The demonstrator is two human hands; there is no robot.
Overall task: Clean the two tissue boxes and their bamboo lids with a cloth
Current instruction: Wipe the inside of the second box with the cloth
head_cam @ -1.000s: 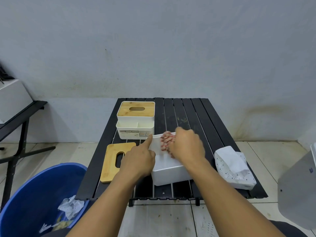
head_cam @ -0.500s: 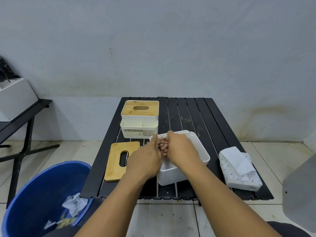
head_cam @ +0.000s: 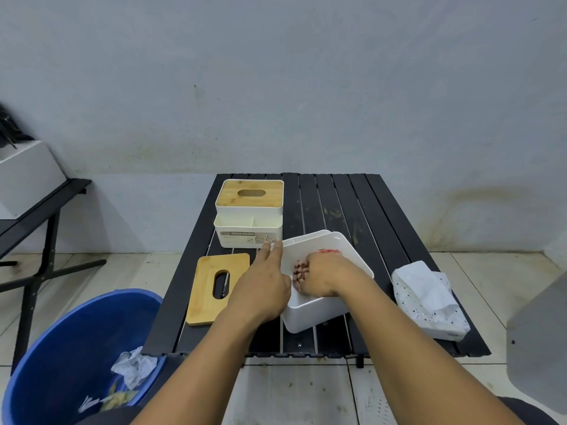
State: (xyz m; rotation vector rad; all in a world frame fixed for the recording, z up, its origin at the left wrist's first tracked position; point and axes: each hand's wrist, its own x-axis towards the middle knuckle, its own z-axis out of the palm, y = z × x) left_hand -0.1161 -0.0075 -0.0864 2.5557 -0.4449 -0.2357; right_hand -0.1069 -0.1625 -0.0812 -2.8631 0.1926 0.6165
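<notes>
An open white tissue box [head_cam: 319, 311] stands near the front of the black slatted table [head_cam: 362, 216]. My right hand [head_cam: 325, 276] is down inside it, gripping a red and white cloth [head_cam: 299, 271] against the inner wall. My left hand [head_cam: 264, 286] steadies the box's left rim, two fingers stretched along it. That box's bamboo lid [head_cam: 208, 286] lies flat on the table to the left. A second white tissue box [head_cam: 248, 228] stands at the back left, its bamboo lid [head_cam: 250, 193] in place.
A pack of tissues in dotted white wrap [head_cam: 429, 299] lies at the table's right front. A blue bin [head_cam: 70, 357] holding crumpled paper stands on the floor at the left front. A black bench [head_cam: 36, 216] with a white box is further left.
My right hand with the cloth has moved from the box's near left rim down into the box. The box now sits flat and open. My left hand has stretched its fingers along the rim.
</notes>
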